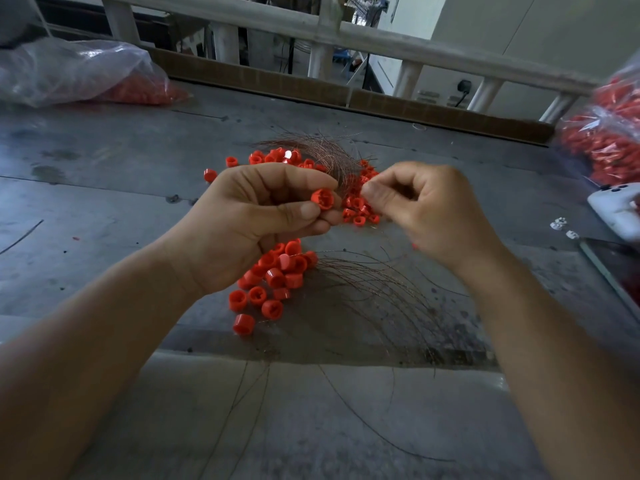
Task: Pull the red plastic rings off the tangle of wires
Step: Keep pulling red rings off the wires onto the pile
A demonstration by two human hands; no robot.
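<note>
Left hand point(263, 216) is curling around and gripping one small round red plastic ring point(322, 199), pinching it between thumb and fingertips with its open end facing the camera. Right hand point(426, 209) is sitting just beside it, fingers curled in and thumb pressing against the forefinger. It's pinching the strands of the thin coppery wires point(327, 155) that are arcing down from behind into the gap between the hands. The strands are super fine, so the exact contact is hard to make out.

More of the same wires are fanning out on the dull grey metal surface point(104, 174) below the right hand. A loose heap of red rings point(273, 282) is lying right under the left hand, another cluster point(277, 157) is lying just beyond it, and a few more point(360, 211) are showing between the two hands.

Well off beyond the left hand, a clear plastic bag with red pieces inside point(76, 71) is slumping on the surface. A second clear bag stuffed with red parts point(606, 133) is sitting far out past the right hand, with a white plastic gadget point(616, 209) lying near it.
</note>
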